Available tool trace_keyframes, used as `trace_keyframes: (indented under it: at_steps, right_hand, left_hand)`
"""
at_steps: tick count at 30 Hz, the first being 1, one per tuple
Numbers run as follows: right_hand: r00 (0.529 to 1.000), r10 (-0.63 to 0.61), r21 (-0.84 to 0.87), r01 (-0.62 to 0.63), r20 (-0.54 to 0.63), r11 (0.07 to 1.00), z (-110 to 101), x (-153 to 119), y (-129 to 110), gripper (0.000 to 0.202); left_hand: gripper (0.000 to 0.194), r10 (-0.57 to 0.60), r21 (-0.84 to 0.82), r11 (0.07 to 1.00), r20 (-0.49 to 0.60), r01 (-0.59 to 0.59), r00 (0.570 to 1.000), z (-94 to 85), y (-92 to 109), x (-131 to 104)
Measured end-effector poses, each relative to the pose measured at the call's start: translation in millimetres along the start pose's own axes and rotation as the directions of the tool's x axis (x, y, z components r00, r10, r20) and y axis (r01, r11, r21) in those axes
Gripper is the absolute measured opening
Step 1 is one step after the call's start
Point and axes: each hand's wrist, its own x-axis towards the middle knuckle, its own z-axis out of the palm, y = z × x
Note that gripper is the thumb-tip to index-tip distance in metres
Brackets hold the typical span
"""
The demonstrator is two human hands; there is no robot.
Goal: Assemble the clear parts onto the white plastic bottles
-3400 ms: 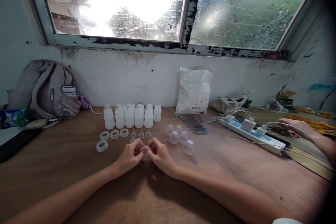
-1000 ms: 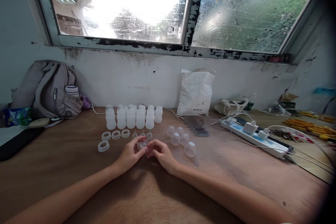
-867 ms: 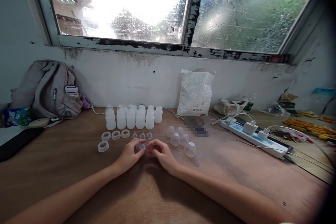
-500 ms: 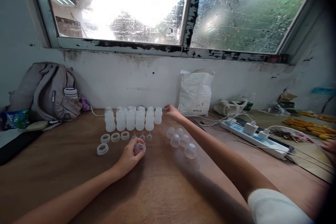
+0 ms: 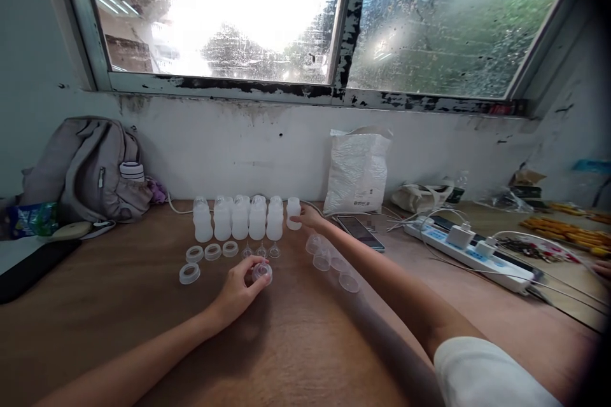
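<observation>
My left hand (image 5: 236, 292) is closed round a translucent collar ring with a teat (image 5: 264, 273), held low over the middle of the table. Farther back, my right hand (image 5: 311, 217) has its thumb and fingers around an uncapped baby bottle (image 5: 293, 206), which stands upright at the right end of a row. The other frosted bottles (image 5: 238, 224) wear clear domed tops. Several loose collar rings (image 5: 212, 252) lie before that row at the left, with clear teats (image 5: 261, 250) beside them. Clear dome caps (image 5: 321, 259) sit below my right forearm, partly hidden by it.
A grey backpack (image 5: 86, 168) rests at the back left, near a black flat object (image 5: 35, 270). Against the wall stands a white padded bag (image 5: 357, 172), with a phone (image 5: 360, 233) before it. A power strip (image 5: 477, 259) with cables lies right. Another person's hand (image 5: 602, 269) shows at the right edge.
My right hand has come down from behind the end bottle's right side and now grips that bottle. The left hand still holds the ring with the teat, turned slightly.
</observation>
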Motion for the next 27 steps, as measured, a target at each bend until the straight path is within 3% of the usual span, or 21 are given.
trace_keyframes:
  at_steps: [3, 6, 8, 9, 14, 16, 19, 22, 27]
  right_hand:
    - [0.987, -0.03, -0.006, 0.029, -0.157, 1.0, -14, -19, -11, 0.038]
    - [0.961, -0.149, 0.053, 0.165, -0.232, 0.985, -22, -58, -26, 0.041]
    - [0.919, -0.365, 0.267, 0.393, -0.149, 0.88, -19, -93, -30, 0.043]
    - [0.904, -0.423, 0.348, 0.418, -0.068, 0.839, -15, -111, -30, 0.042]
    - [0.862, -0.443, 0.45, 0.303, 0.246, 0.84, 19, -179, -14, 0.029]
    - [0.834, -0.47, 0.476, 0.3, 0.289, 0.827, 31, -188, -10, 0.032]
    - [0.803, -0.508, 0.506, 0.312, 0.313, 0.804, 40, -190, -14, 0.035]
    - [0.796, -0.519, 0.498, 0.327, 0.313, 0.803, 41, -189, -20, 0.037]
    - [0.777, -0.536, 0.476, 0.354, 0.33, 0.805, 39, -193, -21, 0.036]
  left_hand:
    - [0.022, 0.044, 0.042, 0.998, -0.024, -0.043, 0.999, -1.8, 6, -3]
    - [0.021, 0.083, 0.07, 0.994, -0.056, -0.079, 0.995, -3.1, 11, -7]
    - [0.021, 0.1, 0.065, 0.993, -0.1, -0.094, 0.99, -3.3, 11, -9]
    - [0.02, 0.101, 0.052, 0.994, -0.129, -0.095, 0.986, -3.4, 11, -9]
    - [0.02, 0.111, -0.11, 0.982, -0.33, -0.155, 0.937, -5.7, 11, -9]
    - [0.022, 0.141, -0.146, 0.969, -0.345, -0.202, 0.928, -7.3, 14, -8]
    - [0.023, 0.202, -0.121, 0.965, -0.236, -0.235, 0.95, -7.8, 20, -9]
    - [0.023, 0.232, -0.082, 0.966, -0.13, -0.244, 0.964, -5.9, 25, -9]
    - [0.023, 0.2, -0.075, 0.976, -0.067, -0.205, 0.977, -8.2, 27, -2]
